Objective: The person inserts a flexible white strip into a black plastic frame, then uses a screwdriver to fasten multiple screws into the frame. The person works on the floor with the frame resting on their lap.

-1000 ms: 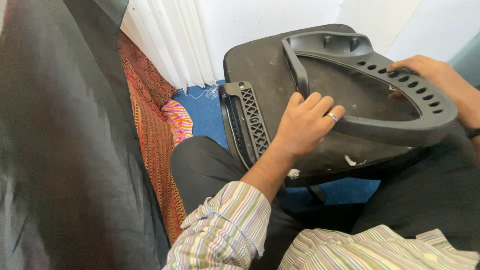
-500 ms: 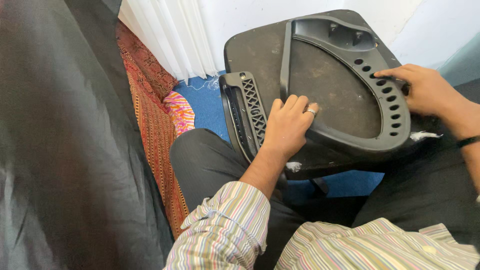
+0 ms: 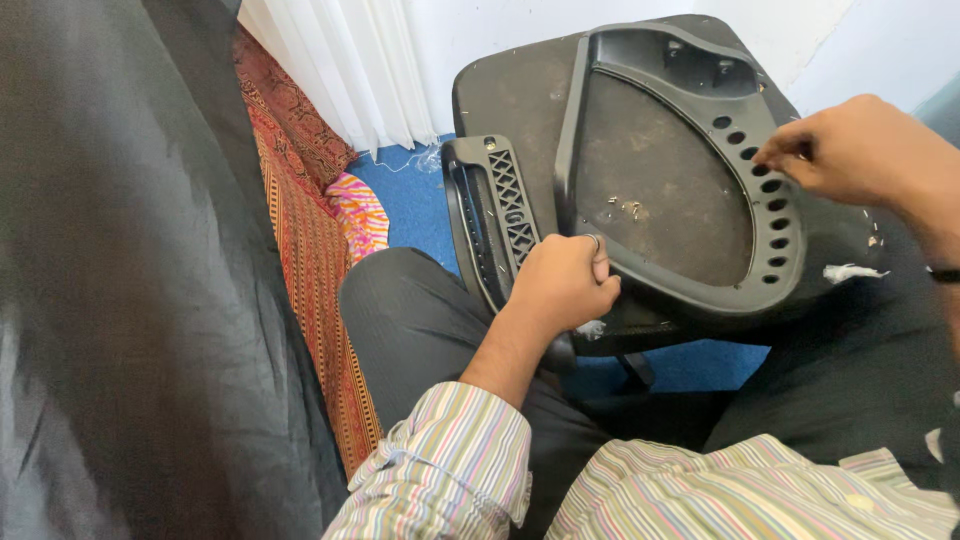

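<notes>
A black plastic chair seat [image 3: 520, 90] rests upside down across my lap, its dusty underside facing up. A raised black frame with a row of holes [image 3: 775, 215] curves along its right side. My left hand [image 3: 562, 285] grips the near rim of that frame, fingers curled over it, a ring on one finger. My right hand [image 3: 860, 150] rests at the row of holes, its fingertips pinched at one hole. A ribbed black armrest part [image 3: 500, 215] lies along the seat's left edge, just above my left hand.
A dark cloth-covered surface [image 3: 130, 300] fills the left side. A red patterned fabric [image 3: 310, 250] and a pink striped cloth [image 3: 360, 215] lie beside it. White curtain [image 3: 340, 60] hangs behind, over blue floor [image 3: 410, 195]. White scraps [image 3: 850, 271] lie on my right leg.
The seat has tilted and shifted toward me. My left hand slid down from the underside to grip the near rim. My right hand moved inward along the row of holes.
</notes>
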